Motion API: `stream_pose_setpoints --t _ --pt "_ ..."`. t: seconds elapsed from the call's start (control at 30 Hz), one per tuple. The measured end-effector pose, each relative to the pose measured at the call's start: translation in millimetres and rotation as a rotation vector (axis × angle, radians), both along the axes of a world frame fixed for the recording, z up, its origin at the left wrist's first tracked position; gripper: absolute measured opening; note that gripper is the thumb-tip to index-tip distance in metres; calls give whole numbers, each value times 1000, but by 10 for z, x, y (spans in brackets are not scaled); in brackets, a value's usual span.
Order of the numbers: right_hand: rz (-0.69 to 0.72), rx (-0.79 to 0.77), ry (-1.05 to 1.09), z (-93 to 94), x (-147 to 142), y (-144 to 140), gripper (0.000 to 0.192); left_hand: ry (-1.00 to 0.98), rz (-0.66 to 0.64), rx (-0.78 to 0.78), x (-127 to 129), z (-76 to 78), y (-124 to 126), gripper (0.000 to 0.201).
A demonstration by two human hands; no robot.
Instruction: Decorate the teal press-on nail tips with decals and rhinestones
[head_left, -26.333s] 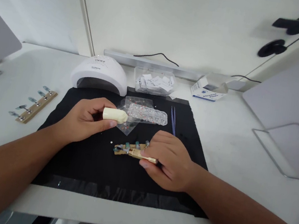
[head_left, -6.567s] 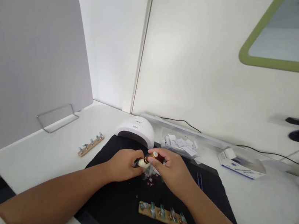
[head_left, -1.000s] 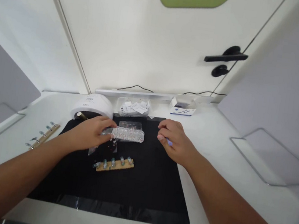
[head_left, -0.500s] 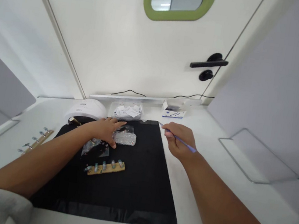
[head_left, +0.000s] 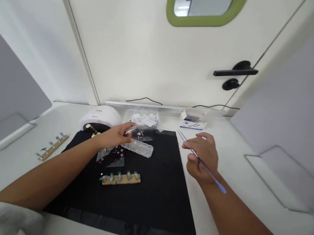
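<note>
Over the black mat [head_left: 145,201] | right hand [head_left: 202,157] pinching tweezers [head_left: 197,160] | left hand [head_left: 116,135] apparently pinching clear lid [head_left: 139,132]

We see a white table [head_left: 251,193], a cream door [head_left: 158,63] at twelve o'clock with a green-framed window [head_left: 201,22] and a black door handle [head_left: 235,71] at two.

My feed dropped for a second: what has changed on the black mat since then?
The right hand picked up the thin purple tweezers and lifted them off the black mat. The left hand raised a clear plastic lid above the clear rhinestone box. The wooden nail-tip strip stayed put.
</note>
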State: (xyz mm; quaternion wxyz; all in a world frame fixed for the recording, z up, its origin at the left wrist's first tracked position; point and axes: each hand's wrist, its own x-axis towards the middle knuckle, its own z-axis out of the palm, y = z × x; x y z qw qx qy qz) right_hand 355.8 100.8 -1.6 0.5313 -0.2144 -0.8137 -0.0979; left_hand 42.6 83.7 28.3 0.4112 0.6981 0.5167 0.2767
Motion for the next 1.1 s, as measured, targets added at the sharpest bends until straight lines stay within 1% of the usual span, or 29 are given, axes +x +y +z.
stream_pose_setpoints --t 0.1,0.17,0.23,0.27,0.3,0.33,0.37,0.4,0.43,0.47,0.53,0.6,0.7,0.8,0.97,1.1 --pt "-32 -49 89 -84 -38 -31 36 -197 67 -50 -20 47 -222 68" --pt "-69 -94 150 -130 -111 -102 47 -316 120 -84 -37 59 -381 66" --pt "-103 -153 196 -133 -234 -222 58 -422 177 -105 -60 49 -525 46" --pt "-113 -172 234 -111 -311 -294 60 -473 206 -111 -72 38 -588 35" --pt "-81 -186 267 -75 -397 -369 57 -522 234 -117 -84 24 -643 30" --pt "9 -166 335 -25 -485 -440 50 -570 258 -123 -96 10 -692 29" --pt "140 -134 428 34 -574 -506 42 -619 281 -127 -105 -3 -736 31" --pt "243 -140 469 96 -660 -562 35 -667 303 -128 -112 -13 -774 32" --pt "309 -115 513 158 -741 -609 33 -716 326 -123 -116 -21 -809 33" --pt "392 4 546 215 -815 -649 32 -763 348 -113 -116 -25 -841 34" --pt "448 15 593 302 -939 -720 31 -850 390 -79 -105 -20 -900 35" --pt "526 -26 584 348 -1035 -799 33 -914 416 -56 -83 4 -959 36" --pt "643 -106 514 356 -1134 -940 33 -954 408 -72 -56 61 -1050 35" --pt "691 -212 534 296 -1191 -1057 36 -939 358 -131 -54 86 -1128 32" --pt "699 -409 478 82 -1217 -1114 39 -905 311 -231 -65 -2 -1168 29" --pt "703 -461 470 -22 -1209 -1107 38 -911 272 -299 -51 -60 -1184 26"
